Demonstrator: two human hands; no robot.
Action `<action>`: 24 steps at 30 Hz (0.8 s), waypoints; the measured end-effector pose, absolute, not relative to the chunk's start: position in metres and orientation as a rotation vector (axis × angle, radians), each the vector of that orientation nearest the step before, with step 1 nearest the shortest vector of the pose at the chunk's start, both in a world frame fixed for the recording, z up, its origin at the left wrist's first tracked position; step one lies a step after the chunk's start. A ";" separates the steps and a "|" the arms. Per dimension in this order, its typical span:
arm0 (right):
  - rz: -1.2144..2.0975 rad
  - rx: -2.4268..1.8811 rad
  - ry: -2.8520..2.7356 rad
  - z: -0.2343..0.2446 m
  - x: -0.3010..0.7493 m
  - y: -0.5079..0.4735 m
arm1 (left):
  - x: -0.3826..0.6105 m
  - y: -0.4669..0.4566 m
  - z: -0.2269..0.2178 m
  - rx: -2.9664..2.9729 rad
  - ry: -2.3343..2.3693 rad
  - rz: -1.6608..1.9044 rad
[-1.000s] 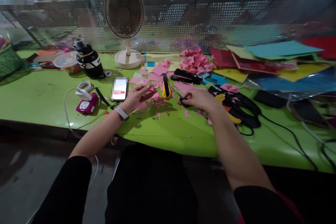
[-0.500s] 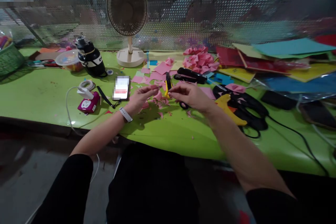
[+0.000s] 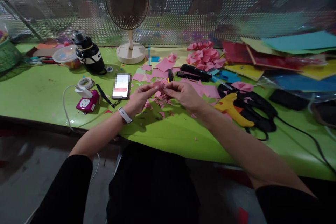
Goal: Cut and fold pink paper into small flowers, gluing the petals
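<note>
My left hand (image 3: 139,98), with a white band at the wrist, is closed in a pinch on a small piece of pink paper (image 3: 157,85). The fingertips of my right hand (image 3: 181,93) meet it there, also pinched on the paper. Most of the piece is hidden by the fingers. Below and behind both hands, pink paper scraps (image 3: 163,102) lie scattered. Just beyond my right fingers a black and yellow tool (image 3: 170,74) shows in part; its kind is unclear. A black stapler (image 3: 194,73) lies farther back.
Folded pink paper pieces (image 3: 204,56) are heaped at the back, near a fan (image 3: 130,54). On the left are a phone (image 3: 121,86), a purple plug adapter (image 3: 88,103) and a dark bottle (image 3: 90,56). Yellow-handled glue gun-like tool (image 3: 232,110) and coloured sheets (image 3: 299,47) lie right.
My right hand has moved left and up from beside the black and yellow tool to meet my left hand at the pink paper. The view has shifted slightly.
</note>
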State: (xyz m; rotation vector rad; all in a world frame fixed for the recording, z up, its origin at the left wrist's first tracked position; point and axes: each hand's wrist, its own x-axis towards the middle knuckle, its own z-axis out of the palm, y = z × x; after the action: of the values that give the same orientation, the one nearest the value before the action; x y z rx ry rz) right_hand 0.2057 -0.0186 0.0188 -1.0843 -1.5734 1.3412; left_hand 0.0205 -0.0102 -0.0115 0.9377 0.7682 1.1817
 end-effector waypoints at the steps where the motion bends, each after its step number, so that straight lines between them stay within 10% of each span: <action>1: 1.328 -1.088 -1.572 0.018 0.207 -0.018 | 0.019 -0.010 -0.011 0.945 0.763 1.186; 24: 1.305 -1.388 -1.860 0.006 0.252 -0.006 | -0.014 0.017 0.007 1.259 1.126 1.407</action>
State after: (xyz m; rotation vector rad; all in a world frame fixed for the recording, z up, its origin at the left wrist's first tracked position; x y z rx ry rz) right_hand 0.2518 -0.0060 0.0058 -1.3883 -1.8598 1.3053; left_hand -0.0143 0.0168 0.0073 1.2594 1.1264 1.4074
